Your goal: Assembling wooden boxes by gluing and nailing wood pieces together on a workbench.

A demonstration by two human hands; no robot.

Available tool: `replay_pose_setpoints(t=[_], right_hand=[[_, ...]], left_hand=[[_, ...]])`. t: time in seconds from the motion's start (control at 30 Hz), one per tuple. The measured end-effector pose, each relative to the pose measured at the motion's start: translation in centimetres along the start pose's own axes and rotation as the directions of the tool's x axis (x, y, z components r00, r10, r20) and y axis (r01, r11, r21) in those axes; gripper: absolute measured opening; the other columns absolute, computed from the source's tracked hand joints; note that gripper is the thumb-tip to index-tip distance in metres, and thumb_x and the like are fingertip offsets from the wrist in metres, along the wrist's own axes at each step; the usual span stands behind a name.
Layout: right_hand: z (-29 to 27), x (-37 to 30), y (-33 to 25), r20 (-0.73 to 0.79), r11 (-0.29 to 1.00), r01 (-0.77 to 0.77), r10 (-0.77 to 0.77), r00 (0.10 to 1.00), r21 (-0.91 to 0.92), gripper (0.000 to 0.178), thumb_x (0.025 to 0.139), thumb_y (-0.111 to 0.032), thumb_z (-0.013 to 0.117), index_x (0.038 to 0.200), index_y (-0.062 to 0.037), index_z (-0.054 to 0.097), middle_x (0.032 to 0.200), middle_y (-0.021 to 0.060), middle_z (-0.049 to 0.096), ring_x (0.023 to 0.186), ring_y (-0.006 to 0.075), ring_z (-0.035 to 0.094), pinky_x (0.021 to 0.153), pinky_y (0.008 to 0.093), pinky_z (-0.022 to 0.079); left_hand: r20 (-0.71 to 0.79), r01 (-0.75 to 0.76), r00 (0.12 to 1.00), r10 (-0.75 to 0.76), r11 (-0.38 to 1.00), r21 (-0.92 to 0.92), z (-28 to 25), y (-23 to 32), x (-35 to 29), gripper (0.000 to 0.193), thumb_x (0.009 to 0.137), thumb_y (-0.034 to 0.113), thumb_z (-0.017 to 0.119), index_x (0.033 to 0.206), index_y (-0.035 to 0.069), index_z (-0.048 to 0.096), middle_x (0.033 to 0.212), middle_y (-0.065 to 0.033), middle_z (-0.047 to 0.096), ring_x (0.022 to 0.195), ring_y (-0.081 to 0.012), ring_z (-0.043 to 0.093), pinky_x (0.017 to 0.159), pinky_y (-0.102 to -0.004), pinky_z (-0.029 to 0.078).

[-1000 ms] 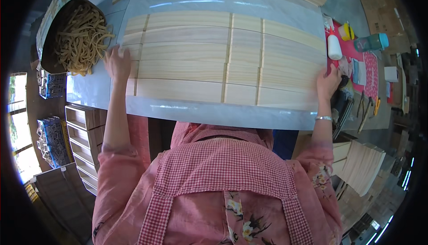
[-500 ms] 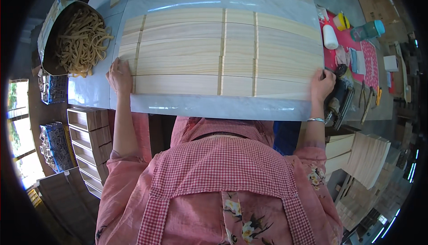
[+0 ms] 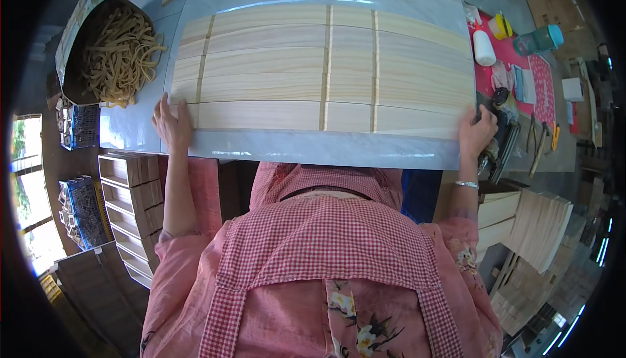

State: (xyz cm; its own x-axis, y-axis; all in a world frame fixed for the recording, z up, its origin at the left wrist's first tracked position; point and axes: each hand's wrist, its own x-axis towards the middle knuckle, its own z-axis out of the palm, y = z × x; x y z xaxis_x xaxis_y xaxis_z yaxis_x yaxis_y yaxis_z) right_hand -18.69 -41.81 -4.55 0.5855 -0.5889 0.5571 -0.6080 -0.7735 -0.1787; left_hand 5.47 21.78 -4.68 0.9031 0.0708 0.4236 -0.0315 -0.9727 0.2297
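The pale boards (image 3: 280, 64) already lay edge to edge on the worktop (image 3: 274, 144), their crosswise grooves (image 3: 375, 51) running nearly in line, with slight offsets apparently left between some. They stretched from just right of the left hand (image 3: 174, 123) to just left of the right hand (image 3: 478, 133), mostly beyond both. The left hand was loosely open by the board ends; whether the curled, blurred right one gripped anything could not be told.
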Motion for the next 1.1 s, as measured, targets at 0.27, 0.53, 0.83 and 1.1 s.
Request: replay_pose_setpoints(t=[0.27,0.53,0.83,1.1], right_hand=[[-2.0,-2.8,-0.7,0.03,0.995,-0.104,0.104,0.994,-0.014,0.024,0.091,-0.024,0.065,0.101,-0.0022,0.069,0.101,0.0181,0.065,0.089,0.0381,0.058,0.085,0.0453,0.049],[-1.4,-2.9,-0.5,0.004,0.996,-0.087,0.087,0.996,-0.006,0.022,0.092,-0.022,0.063,0.102,-0.0026,0.067,0.1,0.018,0.065,0.088,0.0375,0.059,0.086,0.045,0.048],[-3.0,-2.9,-1.5,0.157,0.998,0.048,-0.055,0.986,0.051,0.043,0.091,-0.024,0.064,0.127,-0.0026,0.059,0.123,0.0205,0.06,0.107,0.0394,0.058,0.096,0.0464,0.044],[-7.7,-4.8,-5.6,0.426,0.906,0.293,-0.406,0.808,0.307,0.067,0.08,-0.03,0.076,0.138,-0.0064,0.056,0.151,0.0165,0.043,0.135,0.041,0.041,0.11,0.0502,0.034]], left_hand=[[0.136,0.13,0.983,-0.121,0.99,-0.057,-1.7,0.0,-2.5,0.048,0.094,0.033,0.063,0.133,0.006,0.06,0.133,-0.0151,0.061,0.118,-0.0351,0.053,0.103,-0.0426,0.041],[0.121,0.018,0.993,-0.008,0.997,-0.079,-1.5,-0.5,-2.1,0.047,0.093,0.03,0.064,0.134,0.005,0.06,0.134,-0.0149,0.061,0.119,-0.0319,0.054,0.103,-0.0432,0.041],[0.144,-0.028,0.989,0.033,0.999,-0.036,-2.8,-0.2,-2.6,0.066,0.086,0.029,0.071,0.144,0.007,0.049,0.145,-0.0149,0.051,0.131,-0.037,0.046,0.109,-0.0472,0.039],[0.399,-0.563,0.65,0.647,0.763,-0.318,-5.1,9.3,-3.6,0.083,0.082,0.055,0.069,0.151,0.016,0.043,0.164,-0.0099,0.028,0.153,-0.0343,0.019,0.121,-0.0524,0.019]])
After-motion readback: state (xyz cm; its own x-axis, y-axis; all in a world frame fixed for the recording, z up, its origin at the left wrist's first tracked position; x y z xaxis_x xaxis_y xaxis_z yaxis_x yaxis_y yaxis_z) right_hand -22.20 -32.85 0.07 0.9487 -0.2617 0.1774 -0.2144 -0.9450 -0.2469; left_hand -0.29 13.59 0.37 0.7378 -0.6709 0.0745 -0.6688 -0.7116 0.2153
